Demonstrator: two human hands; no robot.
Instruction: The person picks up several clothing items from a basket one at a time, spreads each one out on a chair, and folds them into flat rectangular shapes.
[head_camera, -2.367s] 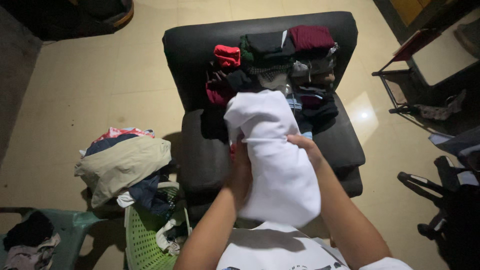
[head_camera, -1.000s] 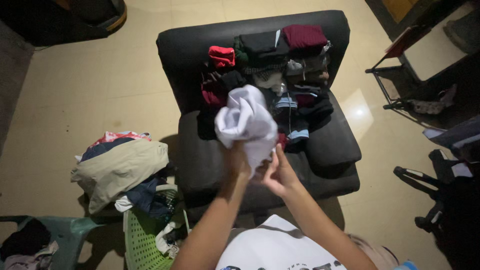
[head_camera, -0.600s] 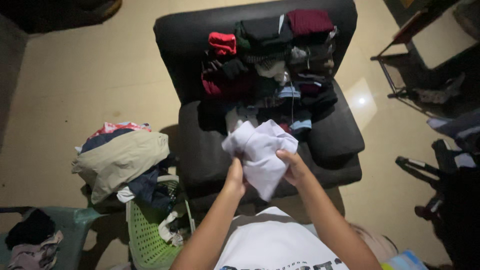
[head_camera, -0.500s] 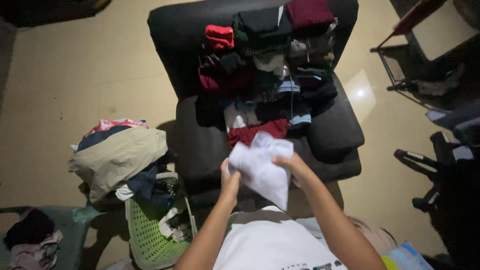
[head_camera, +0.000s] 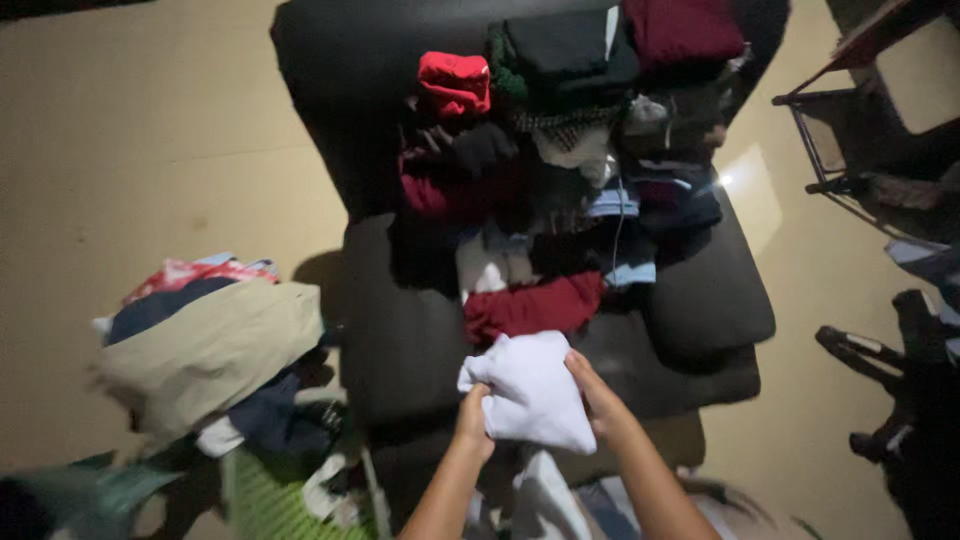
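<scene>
The white garment (head_camera: 533, 392) is sitting bunched between both hands, low over the front edge of the black armchair (head_camera: 410, 330) seat. The left hand (head_camera: 473, 415) is gripping its left side, fingers curled shut into the cloth just under a small folded corner that is sticking up. The right hand (head_camera: 598, 395) is clasping the right side, thumb lying along the top of the bundle and the fingers wrapping around it. The cloth is hanging slightly below the hands, ending in a loose point.

Just beyond the bundle, a dark red garment (head_camera: 533, 306) is lying crumpled on the seat, almost touching the white one. Further back, a heap of clothes (head_camera: 570, 170) is covering the seat and leaning against the backrest, with a bright red folded piece (head_camera: 453, 84) sitting on its upper left and a maroon folded piece (head_camera: 682, 30) on its upper right. To the left of the armchair, on the pale floor (head_camera: 150, 150), a beige cloth (head_camera: 205, 355) is draping over another pile of laundry, which is resting on a green plastic basket (head_camera: 265, 495). A dark metal frame (head_camera: 830, 130) is standing at the far right.
</scene>
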